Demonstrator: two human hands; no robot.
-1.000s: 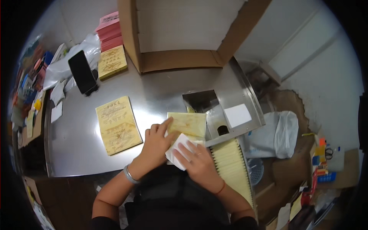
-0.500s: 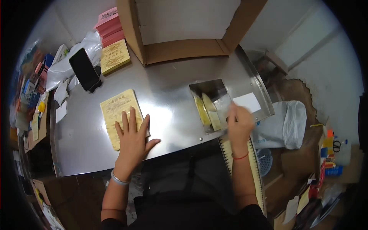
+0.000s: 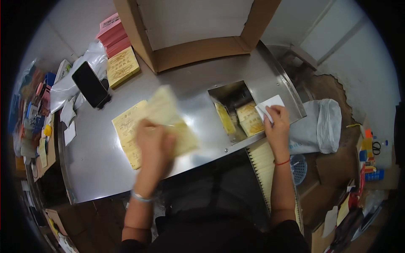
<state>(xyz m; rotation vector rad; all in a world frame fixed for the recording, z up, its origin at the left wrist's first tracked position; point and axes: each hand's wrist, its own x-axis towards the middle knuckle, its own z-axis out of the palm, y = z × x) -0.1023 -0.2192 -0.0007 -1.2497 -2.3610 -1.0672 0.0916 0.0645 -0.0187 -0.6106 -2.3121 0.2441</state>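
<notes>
My left hand (image 3: 154, 141), blurred by motion, is closed on a yellow printed sheet (image 3: 181, 135) that tilts up over the table. Under and left of it, a flat yellow printed stack (image 3: 128, 130) lies on the metal table. My right hand (image 3: 276, 121) pinches the near edge of a white paper slip (image 3: 272, 102) right of a rectangular opening (image 3: 231, 90) in the tabletop. Inside the opening, one yellow packet (image 3: 225, 118) leans by the left wall, and a yellow printed block (image 3: 249, 119) sits beside it.
A large cardboard box (image 3: 198, 55) stands at the back, left of it pink paper stacks (image 3: 113, 33) and another yellow stack (image 3: 122, 66). A phone (image 3: 90, 84) is propped up at the left. Right of the table are a pale plastic bag (image 3: 316, 126) and a blue basket (image 3: 298, 169).
My left hand has gone from lying flat on the yellow stack to raising a sheet rightward. My right hand has moved to the white slip. A yellow printed block now shows in the opening.
</notes>
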